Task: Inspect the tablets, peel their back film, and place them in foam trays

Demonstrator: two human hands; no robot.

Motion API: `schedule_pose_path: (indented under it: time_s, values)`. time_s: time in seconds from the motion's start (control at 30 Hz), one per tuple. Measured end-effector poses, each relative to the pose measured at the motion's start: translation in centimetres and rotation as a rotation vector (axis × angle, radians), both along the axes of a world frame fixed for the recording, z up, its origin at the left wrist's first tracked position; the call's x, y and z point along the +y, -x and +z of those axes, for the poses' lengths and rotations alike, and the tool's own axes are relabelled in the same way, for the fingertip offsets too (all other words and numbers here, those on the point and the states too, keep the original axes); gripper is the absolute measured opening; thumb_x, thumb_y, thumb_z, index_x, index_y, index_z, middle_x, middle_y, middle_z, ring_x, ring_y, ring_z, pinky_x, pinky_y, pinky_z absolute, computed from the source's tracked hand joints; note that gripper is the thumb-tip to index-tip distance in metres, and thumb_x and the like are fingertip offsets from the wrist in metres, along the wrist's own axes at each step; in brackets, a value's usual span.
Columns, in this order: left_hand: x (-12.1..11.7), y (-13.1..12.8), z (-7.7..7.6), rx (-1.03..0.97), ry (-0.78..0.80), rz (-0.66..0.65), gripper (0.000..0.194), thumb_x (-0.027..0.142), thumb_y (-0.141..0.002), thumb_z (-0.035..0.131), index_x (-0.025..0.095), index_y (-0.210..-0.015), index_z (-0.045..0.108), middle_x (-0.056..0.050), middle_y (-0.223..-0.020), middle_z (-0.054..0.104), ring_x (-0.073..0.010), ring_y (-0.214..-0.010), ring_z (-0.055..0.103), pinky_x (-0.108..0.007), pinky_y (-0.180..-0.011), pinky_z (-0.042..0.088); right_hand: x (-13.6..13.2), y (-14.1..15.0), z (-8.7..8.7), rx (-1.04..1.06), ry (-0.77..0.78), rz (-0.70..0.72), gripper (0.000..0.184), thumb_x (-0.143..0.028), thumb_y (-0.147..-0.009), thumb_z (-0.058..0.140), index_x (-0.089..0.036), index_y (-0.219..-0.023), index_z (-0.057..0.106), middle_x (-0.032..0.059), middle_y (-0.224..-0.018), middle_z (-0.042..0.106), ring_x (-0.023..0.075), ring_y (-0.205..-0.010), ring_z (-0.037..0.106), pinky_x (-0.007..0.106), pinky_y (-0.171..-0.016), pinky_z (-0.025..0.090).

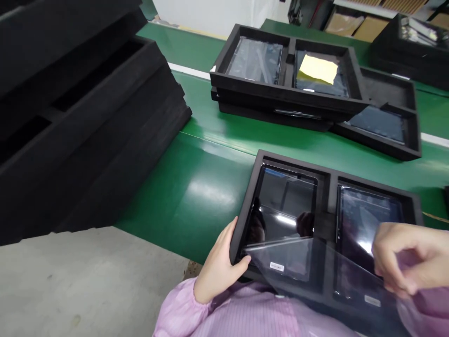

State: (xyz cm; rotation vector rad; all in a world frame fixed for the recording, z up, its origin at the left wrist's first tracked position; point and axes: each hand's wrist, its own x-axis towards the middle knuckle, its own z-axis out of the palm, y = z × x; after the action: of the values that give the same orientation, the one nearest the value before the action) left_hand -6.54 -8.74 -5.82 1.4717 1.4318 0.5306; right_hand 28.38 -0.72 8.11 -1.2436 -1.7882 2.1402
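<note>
Nearest, our right grip (pixel 409 260) pinches clear film (pixel 317 276) slanting over a black tray (pixel 245 206); our left grip (pixel 219 267), thumb spread from fingers, holds the tray's left edge. A dark screen (pixel 286 201) lies in its left compartment. Beyond, on the green surface (pixel 196 187), we see stacked trays (pixel 259 89).

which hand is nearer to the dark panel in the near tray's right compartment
Right. The right hand is over the right side of the dark panel, pinching clear film; the left hand is farther off, gripping the tray beyond the other panel.
</note>
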Motion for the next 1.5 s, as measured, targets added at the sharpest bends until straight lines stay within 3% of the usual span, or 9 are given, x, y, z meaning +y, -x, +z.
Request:
schedule_pose_path:
  time_s: [0.17,0.3,0.43,0.67,0.8,0.93,1.1,1.27,1.5]
  values:
    - [0.3,0.3,0.0,0.012,-0.030,-0.019,0.070,0.034,-0.084,0.058,0.021,-0.148,0.033,-0.013,-0.152,0.044,-0.0307,-0.141,0.040,-0.050,-0.116,0.037,3.0,0.8,1.8,0.040,0.135,0.056,0.036,-0.055,-0.078,0.074,-0.024,-0.062,0.070,0.0113,-0.056,0.071,0.0199,-0.052,0.070,0.027,-0.049,0.053]
    - [1.0,0.3,-0.1,0.057,-0.007,0.035,0.060,0.047,-0.089,0.049,0.020,-0.142,0.042,-0.013,-0.146,0.051,-0.0305,-0.136,0.048,-0.049,-0.112,0.041,6.7,4.4,1.8,0.180,0.031,-0.267,0.032,-0.040,-0.069,0.086,-0.019,-0.065,0.063,0.0030,-0.062,0.072,0.0158,-0.054,0.070,0.023,-0.050,0.056]
    - [1.7,0.2,0.4,0.083,0.023,0.047,0.059,0.052,-0.087,0.050,0.021,-0.137,0.046,-0.013,-0.140,0.056,-0.0308,-0.129,0.054,-0.048,-0.107,0.047,8.9,9.1,0.3,0.322,0.062,-0.321,0.031,-0.032,-0.066,0.089,-0.014,-0.071,0.064,0.0020,-0.066,0.073,0.0144,-0.061,0.072,0.022,-0.058,0.060]
    - [2.5,0.0,1.7,0.129,0.081,0.060,0.060,0.054,-0.084,0.054,0.021,-0.134,0.050,-0.013,-0.136,0.060,-0.0329,-0.123,0.060,-0.050,-0.101,0.051,10.6,11.9,-2.0,0.342,0.166,-0.747,0.018,0.000,-0.088,0.063,-0.015,-0.078,0.060,-0.0002,-0.070,0.072,0.0088,-0.067,0.072,0.020,-0.075,0.062]
    - [2.9,0.1,2.2,0.161,0.107,0.058,0.062,0.057,-0.081,0.056,0.023,-0.133,0.051,-0.012,-0.134,0.062,-0.0333,-0.119,0.062,-0.050,-0.097,0.054,9.7,9.1,-2.4,0.340,0.170,-0.836,0.021,0.004,-0.085,0.061,-0.016,-0.084,0.058,0.0019,-0.082,0.075,0.0109,-0.079,0.074,0.028,-0.089,0.059]
    - [2.5,-0.3,2.5,0.259,0.114,0.020,0.072,0.056,-0.085,0.050,0.022,-0.146,0.036,-0.014,-0.138,0.058,-0.0348,-0.122,0.059,-0.053,-0.097,0.053,7.3,3.5,-2.1,0.297,0.002,-0.944,0.018,-0.002,-0.084,0.061,-0.019,-0.087,0.060,0.0007,-0.086,0.076,0.0128,-0.084,0.074,0.033,-0.092,0.058]
    - [0.9,-3.3,2.1,0.481,-0.388,0.013,0.072,0.043,-0.092,0.042,0.019,-0.155,0.018,-0.018,-0.153,0.037,-0.0399,-0.144,0.030,-0.064,-0.114,0.029,2.7,-5.7,-3.0,-0.257,-0.450,-0.886,0.015,-0.026,-0.080,0.067,-0.018,-0.093,0.066,0.0064,-0.088,0.075,0.0197,-0.077,0.073,0.038,-0.078,0.060]
    - [1.0,-7.5,1.7,0.483,-0.656,-0.216,0.057,0.025,-0.093,0.042,0.030,-0.150,0.034,-0.014,-0.153,0.040,-0.0398,-0.143,0.031,-0.070,-0.112,0.023,-0.9,-11.6,-5.7,-0.693,-0.770,-0.856,0.013,-0.026,-0.074,0.061,-0.018,-0.078,0.069,0.0082,-0.075,0.071,0.0240,-0.070,0.067,0.044,-0.076,0.055]
    - [1.5,-13.9,3.6,0.254,-0.764,-0.761,0.043,0.023,-0.094,0.043,0.023,-0.136,0.054,-0.010,-0.141,0.056,-0.0278,-0.132,0.050,-0.051,-0.113,0.037,-1.9,-11.8,-8.9,-0.801,-0.983,-0.751,0.023,-0.024,-0.078,0.060,-0.020,-0.097,0.073,0.0111,-0.090,0.068,0.0317,-0.094,0.059,0.055,-0.095,0.042]
